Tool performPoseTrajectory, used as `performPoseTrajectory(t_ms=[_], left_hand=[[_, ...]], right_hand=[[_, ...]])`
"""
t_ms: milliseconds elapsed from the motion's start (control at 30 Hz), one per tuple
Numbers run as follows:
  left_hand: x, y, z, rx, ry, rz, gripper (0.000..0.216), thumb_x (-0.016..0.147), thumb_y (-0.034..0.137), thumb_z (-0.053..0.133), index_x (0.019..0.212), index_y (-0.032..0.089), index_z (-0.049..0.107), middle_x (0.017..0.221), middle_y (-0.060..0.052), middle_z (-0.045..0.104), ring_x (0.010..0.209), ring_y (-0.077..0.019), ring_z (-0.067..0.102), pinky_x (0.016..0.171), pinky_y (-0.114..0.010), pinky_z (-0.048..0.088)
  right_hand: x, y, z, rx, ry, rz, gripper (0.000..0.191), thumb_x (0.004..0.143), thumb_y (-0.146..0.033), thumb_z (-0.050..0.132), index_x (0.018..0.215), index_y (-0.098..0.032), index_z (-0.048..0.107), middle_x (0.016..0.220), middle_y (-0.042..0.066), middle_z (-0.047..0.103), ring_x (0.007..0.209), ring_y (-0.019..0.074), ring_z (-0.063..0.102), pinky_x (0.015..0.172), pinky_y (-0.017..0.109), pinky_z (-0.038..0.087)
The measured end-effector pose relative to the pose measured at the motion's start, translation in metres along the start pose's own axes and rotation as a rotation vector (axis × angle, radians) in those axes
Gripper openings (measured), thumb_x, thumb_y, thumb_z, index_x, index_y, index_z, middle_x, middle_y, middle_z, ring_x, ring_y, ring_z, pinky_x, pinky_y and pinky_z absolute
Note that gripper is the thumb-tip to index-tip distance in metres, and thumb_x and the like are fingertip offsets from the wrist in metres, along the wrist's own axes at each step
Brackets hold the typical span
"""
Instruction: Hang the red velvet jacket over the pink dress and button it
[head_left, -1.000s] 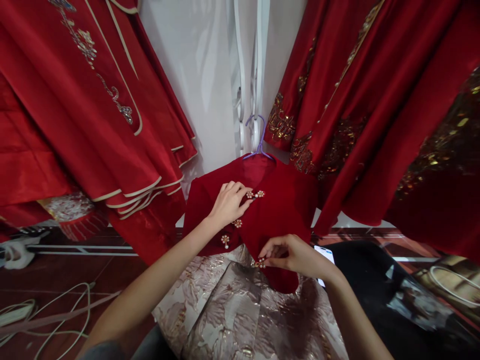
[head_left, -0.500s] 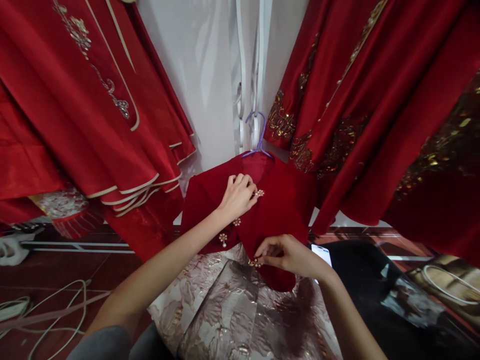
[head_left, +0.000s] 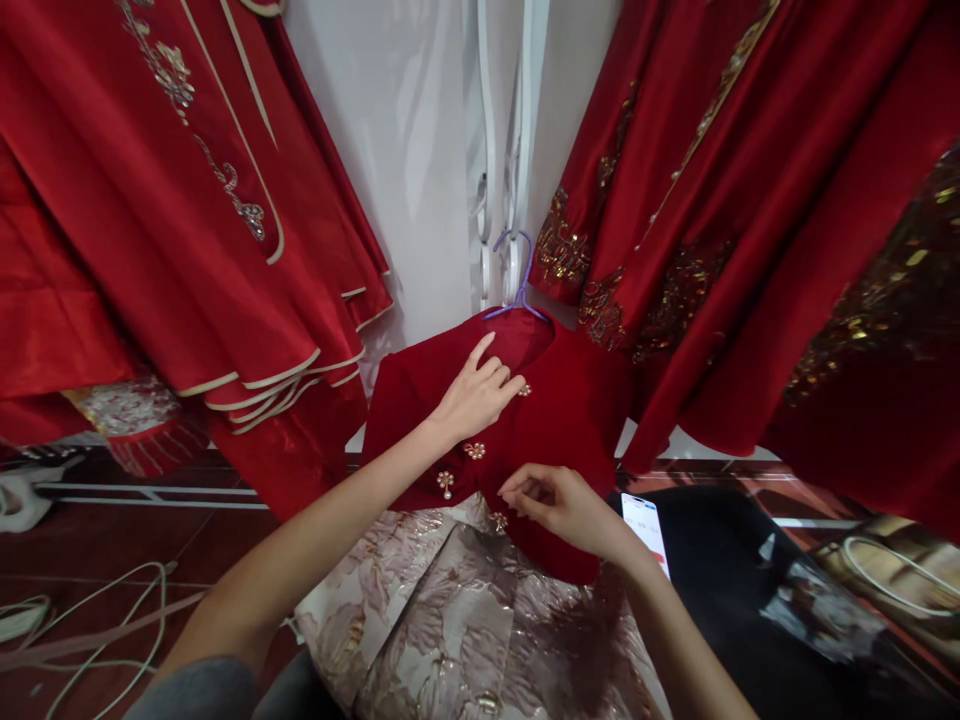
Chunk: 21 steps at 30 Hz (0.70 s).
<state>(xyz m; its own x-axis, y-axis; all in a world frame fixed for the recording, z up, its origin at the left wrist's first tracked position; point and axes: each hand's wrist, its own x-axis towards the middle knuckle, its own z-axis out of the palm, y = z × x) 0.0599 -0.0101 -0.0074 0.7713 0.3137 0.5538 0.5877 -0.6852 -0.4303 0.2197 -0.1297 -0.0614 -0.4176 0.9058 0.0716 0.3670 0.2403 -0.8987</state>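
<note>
L hand (head_left: 478,395) at jkt (head_left: 577,420) clasp (head_left: 526,390), prob. touching.

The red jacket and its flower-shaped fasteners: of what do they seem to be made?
Red jacket: probably velvet, as its deep, matte surface hardly glares. Fasteners: glossy, pale beads, perhaps imitation pearl, on gold-coloured metal or plastic.
</note>
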Motion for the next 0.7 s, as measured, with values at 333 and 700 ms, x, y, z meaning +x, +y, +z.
performPoseTrajectory(t_ms=[333, 700], left_hand=[[-0.004, 0.005, -0.005, -0.083, 0.088, -0.417, 0.061, 0.081, 0.036, 0.058, 0.134, 0.012, 0.039, 0.13, -0.02, 0.046, 0.123, -0.0371, 0.04, 0.11, -0.066, 0.011], [-0.044, -0.002, -0.017, -0.022, 0.056, -0.47, 0.071, 0.076, -0.001, 0.04, 0.143, 0.017, 0.025, 0.15, -0.022, 0.026, 0.136, -0.0377, 0.029, 0.102, -0.058, 0.034]], right_hand=[[0.055, -0.024, -0.022, 0.174, 0.456, -0.177, 0.049, 0.083, -0.047, 0.058, 0.123, -0.021, 0.05, 0.128, 0.013, 0.052, 0.105, 0.0203, 0.059, 0.088, 0.036, 0.053], [0.065, 0.001, -0.041, -0.244, 0.605, 0.054, 0.096, 0.073, -0.065, 0.057, 0.141, -0.004, 0.028, 0.145, 0.027, 0.032, 0.141, 0.0384, 0.018, 0.112, 0.052, 0.025]])
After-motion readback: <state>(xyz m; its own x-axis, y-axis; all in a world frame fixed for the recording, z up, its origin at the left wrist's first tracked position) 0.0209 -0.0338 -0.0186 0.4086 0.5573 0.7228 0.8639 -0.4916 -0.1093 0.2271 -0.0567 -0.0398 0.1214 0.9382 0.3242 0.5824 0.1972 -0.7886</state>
